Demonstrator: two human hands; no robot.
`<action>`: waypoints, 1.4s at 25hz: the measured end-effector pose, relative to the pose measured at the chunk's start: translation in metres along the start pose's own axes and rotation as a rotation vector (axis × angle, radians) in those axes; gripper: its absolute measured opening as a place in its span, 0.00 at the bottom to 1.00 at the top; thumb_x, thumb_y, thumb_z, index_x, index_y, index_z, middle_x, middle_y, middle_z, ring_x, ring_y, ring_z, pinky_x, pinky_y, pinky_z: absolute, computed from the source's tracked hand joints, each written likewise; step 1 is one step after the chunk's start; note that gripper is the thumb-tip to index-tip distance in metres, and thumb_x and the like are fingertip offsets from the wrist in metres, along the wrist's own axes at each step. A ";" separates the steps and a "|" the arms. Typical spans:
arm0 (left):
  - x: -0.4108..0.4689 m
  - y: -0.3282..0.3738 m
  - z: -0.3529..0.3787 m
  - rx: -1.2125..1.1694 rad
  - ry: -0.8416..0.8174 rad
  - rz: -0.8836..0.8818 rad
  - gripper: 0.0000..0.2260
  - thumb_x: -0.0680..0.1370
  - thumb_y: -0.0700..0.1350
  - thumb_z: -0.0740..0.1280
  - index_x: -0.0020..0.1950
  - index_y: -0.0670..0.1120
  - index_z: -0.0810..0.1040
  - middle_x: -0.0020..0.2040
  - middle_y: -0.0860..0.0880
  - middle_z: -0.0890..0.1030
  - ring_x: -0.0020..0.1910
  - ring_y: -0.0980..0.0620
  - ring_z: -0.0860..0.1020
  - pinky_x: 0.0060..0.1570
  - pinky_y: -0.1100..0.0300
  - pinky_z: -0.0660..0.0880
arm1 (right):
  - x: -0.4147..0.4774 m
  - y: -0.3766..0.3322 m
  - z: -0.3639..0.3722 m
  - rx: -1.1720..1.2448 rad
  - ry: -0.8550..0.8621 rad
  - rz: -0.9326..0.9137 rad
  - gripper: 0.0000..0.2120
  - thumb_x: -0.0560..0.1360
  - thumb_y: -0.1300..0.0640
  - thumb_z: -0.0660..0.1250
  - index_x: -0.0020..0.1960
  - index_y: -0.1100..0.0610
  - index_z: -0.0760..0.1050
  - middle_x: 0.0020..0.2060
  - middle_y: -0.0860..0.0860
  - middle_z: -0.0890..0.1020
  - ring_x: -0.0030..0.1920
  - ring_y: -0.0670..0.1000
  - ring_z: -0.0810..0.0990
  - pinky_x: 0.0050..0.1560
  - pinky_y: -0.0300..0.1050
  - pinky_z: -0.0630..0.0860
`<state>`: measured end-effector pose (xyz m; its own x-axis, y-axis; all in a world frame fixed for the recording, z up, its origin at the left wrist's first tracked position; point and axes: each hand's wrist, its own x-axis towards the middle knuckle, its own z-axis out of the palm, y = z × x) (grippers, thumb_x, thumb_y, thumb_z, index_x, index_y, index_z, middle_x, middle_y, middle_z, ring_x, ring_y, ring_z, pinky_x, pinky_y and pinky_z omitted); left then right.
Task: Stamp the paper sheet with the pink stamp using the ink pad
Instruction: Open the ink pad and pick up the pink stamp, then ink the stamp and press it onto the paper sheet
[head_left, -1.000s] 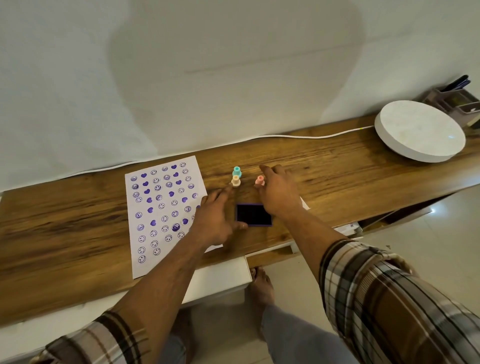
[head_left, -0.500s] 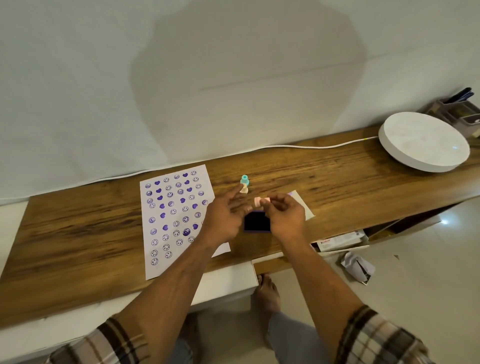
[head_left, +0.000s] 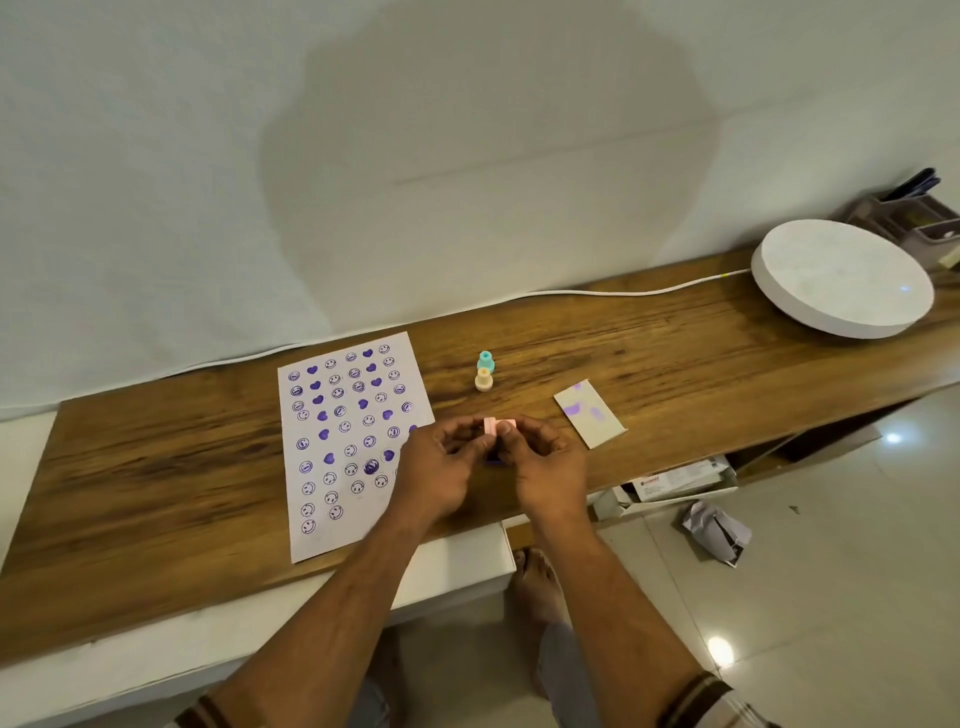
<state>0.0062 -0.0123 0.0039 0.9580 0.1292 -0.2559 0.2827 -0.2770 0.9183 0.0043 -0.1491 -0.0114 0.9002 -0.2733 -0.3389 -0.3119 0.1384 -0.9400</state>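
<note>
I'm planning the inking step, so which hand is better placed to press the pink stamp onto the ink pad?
Probably the right hand. Its fingertips pinch the pink stamp just above the ink pad, which is mostly hidden under both hands. The left hand also touches the stamp but overlaps the paper sheet, so it could steady that.

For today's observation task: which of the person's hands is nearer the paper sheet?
Left. The left hand overlaps the paper sheet's right edge; the right hand is farther right, over the wood.
</note>
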 end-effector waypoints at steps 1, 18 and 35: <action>0.000 -0.001 0.001 -0.021 -0.004 -0.011 0.12 0.78 0.44 0.75 0.61 0.50 0.86 0.53 0.53 0.89 0.54 0.56 0.86 0.62 0.49 0.82 | 0.001 -0.001 -0.001 -0.005 -0.011 -0.012 0.07 0.77 0.56 0.77 0.49 0.44 0.85 0.43 0.37 0.88 0.47 0.36 0.86 0.40 0.29 0.80; 0.023 -0.026 0.006 -0.240 0.119 -0.232 0.06 0.81 0.45 0.71 0.57 0.52 0.80 0.59 0.47 0.86 0.58 0.51 0.85 0.65 0.45 0.80 | 0.022 -0.004 -0.021 -0.947 0.002 -0.434 0.11 0.83 0.49 0.68 0.65 0.47 0.81 0.57 0.49 0.86 0.62 0.53 0.76 0.56 0.51 0.78; 0.023 -0.024 0.003 -0.039 0.093 -0.161 0.07 0.81 0.51 0.70 0.58 0.55 0.78 0.58 0.54 0.82 0.60 0.53 0.79 0.58 0.55 0.76 | 0.021 0.008 -0.012 -1.242 -0.031 -0.476 0.18 0.79 0.50 0.73 0.68 0.49 0.79 0.61 0.50 0.85 0.65 0.55 0.74 0.60 0.53 0.75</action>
<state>0.0219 -0.0056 -0.0252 0.8913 0.2570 -0.3734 0.4285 -0.2085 0.8792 0.0168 -0.1654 -0.0266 0.9995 -0.0284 0.0158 -0.0202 -0.9234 -0.3834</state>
